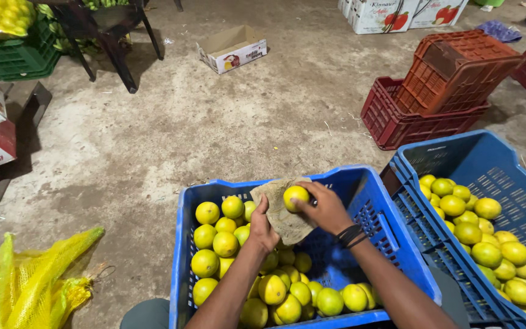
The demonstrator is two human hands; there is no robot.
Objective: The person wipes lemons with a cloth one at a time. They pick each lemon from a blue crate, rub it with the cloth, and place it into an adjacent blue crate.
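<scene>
A blue plastic crate (372, 201) of yellow-green citrus fruits (220, 240) stood directly before the person. Over it, the left hand (262, 228) was under a brown piece of cloth (284, 216), and the right hand (324, 207) pressed one round yellow fruit (295, 196) on that cloth. A second blue plastic crate (488, 164) with fruits was just beside it on the right. Behind that one stood stacked red plastic crates (439, 91). A yellow mesh sack (38, 280) lay on the concrete floor (214, 122) at the left, and a small open cardboard box (232, 47) lay far behind.
</scene>
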